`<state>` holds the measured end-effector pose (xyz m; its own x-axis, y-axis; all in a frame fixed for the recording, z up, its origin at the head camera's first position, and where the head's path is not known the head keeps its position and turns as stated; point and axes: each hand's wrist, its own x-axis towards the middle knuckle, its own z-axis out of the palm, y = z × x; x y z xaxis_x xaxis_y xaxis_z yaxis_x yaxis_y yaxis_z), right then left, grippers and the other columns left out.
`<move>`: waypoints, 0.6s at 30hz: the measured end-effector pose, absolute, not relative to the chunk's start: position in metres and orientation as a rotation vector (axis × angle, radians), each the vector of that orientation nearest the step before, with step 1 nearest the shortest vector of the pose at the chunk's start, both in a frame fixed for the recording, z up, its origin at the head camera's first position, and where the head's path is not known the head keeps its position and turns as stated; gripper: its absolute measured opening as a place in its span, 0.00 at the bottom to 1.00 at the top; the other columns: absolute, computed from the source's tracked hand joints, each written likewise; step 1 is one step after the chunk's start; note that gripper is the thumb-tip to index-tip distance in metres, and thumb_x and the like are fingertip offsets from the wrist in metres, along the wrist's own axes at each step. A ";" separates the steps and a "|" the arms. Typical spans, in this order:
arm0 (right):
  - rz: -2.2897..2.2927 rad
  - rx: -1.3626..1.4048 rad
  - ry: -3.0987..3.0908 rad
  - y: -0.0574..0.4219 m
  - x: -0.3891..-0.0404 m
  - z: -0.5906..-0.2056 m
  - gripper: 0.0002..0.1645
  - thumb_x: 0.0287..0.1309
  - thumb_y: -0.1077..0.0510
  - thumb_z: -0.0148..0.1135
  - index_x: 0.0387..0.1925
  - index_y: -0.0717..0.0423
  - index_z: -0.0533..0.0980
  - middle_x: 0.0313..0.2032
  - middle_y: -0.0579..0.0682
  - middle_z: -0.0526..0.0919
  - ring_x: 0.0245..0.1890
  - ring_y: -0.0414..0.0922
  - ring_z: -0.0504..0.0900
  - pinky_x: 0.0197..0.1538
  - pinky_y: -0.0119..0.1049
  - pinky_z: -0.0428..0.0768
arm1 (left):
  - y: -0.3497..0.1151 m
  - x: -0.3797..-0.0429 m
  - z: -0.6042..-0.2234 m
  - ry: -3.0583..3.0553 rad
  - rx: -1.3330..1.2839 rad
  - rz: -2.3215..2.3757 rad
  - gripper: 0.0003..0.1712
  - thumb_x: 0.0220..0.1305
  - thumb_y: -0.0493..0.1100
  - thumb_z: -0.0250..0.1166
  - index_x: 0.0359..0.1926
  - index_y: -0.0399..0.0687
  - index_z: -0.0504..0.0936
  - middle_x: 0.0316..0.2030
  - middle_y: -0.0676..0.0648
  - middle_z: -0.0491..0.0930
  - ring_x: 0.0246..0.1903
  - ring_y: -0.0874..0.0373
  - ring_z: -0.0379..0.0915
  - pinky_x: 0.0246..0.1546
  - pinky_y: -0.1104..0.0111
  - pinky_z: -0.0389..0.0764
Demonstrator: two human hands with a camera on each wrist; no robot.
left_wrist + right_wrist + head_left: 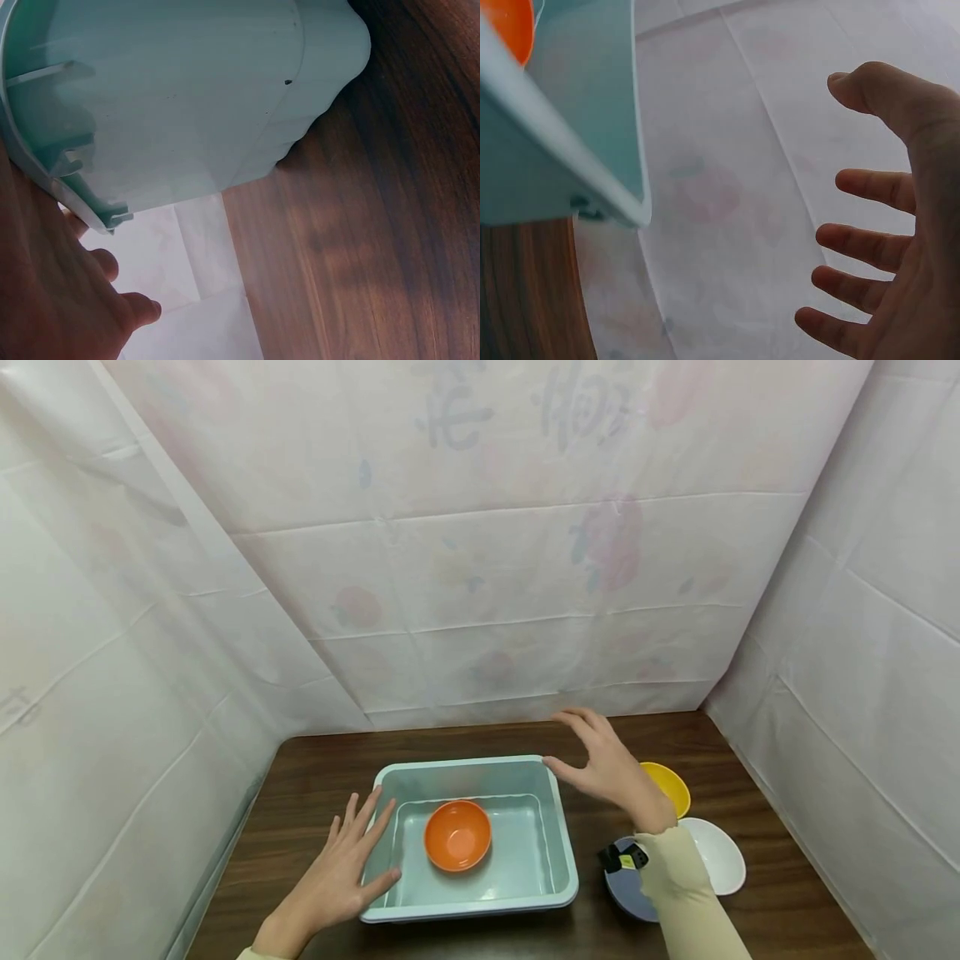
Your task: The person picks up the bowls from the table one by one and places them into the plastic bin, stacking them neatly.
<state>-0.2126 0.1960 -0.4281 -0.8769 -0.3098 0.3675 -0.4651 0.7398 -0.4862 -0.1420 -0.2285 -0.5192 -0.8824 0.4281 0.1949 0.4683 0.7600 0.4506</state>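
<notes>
A pale blue-green plastic basin sits on the table with an orange bowl inside it. At the basin's left rim is my left hand, fingers spread and fairly straight. The left wrist view shows the basin's outer wall close beside that hand; whether the fingers press on the rim is hard to tell. My right hand hovers by the far right corner of the basin, holding nothing. In the right wrist view its fingers are spread, with a gap between the hand and the basin's rim.
Right of the basin lie a yellow bowl, a white bowl and a blue-grey bowl, partly hidden by my right arm and wrist camera. White cloth sheets hang behind and beside the dark wooden table.
</notes>
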 end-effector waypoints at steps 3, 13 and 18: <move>0.857 0.571 -2.653 0.208 -0.212 -0.435 0.41 0.61 0.43 0.72 0.72 0.49 0.70 0.72 0.59 0.67 0.71 0.61 0.65 0.65 0.67 0.71 | -0.228 -0.142 -0.520 -2.867 -0.736 -0.778 0.50 0.67 0.62 0.65 0.83 0.58 0.52 0.83 0.41 0.41 0.79 0.26 0.30 0.63 0.19 0.49; 0.860 0.492 -2.578 0.243 -0.208 -0.462 0.44 0.57 0.49 0.75 0.72 0.54 0.69 0.74 0.64 0.63 0.72 0.67 0.61 0.64 0.73 0.66 | -0.227 -0.142 -0.520 -2.858 -0.738 -0.788 0.50 0.67 0.61 0.65 0.83 0.58 0.52 0.83 0.40 0.42 0.79 0.28 0.29 0.63 0.19 0.48; 0.799 0.475 -2.586 0.257 -0.208 -0.467 0.47 0.57 0.49 0.75 0.74 0.57 0.66 0.73 0.67 0.63 0.71 0.69 0.62 0.63 0.73 0.67 | -0.226 -0.141 -0.519 -2.855 -0.740 -0.795 0.50 0.67 0.61 0.66 0.83 0.58 0.52 0.83 0.40 0.42 0.79 0.27 0.30 0.62 0.19 0.48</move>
<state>-0.2079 0.2571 -0.4672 -0.8662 -0.2014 0.4572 -0.4243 0.7798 -0.4603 -0.1410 -0.2264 -0.5195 -0.8790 0.4294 0.2074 0.4748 0.7475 0.4646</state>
